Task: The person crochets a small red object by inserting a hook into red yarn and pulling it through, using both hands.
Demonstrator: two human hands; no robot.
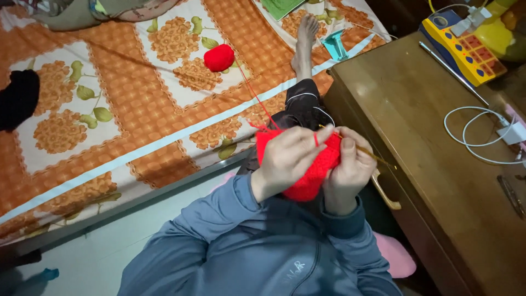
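Red knitting (307, 175) sits bunched between the two hands, held up in front of the person's chest. Left hand (287, 159) is wrapped over the left side of the piece, fingers curled and pressed around it, with a strand of yarn (257, 98) looped over the forefinger. Right hand (350, 167) grips the right side, fingers closed against the wool, pinching a thin hook (368, 153) whose shaft pokes out to the right over the cabinet's edge. From the work the yarn runs far and left across the bed to a red ball (219, 57) lying on the orange flowered sheet (137, 109). One bare foot (304, 41) rests on the bed beyond the hands, the dark trouser leg below it. On the right stands a wooden cabinet (416, 142), carrying a coiled white cable (476, 131), a long needle (453, 73) and a yellow-and-blue toy (460, 46) at its far end. A black cloth (19, 98) lies at the bed's left edge.
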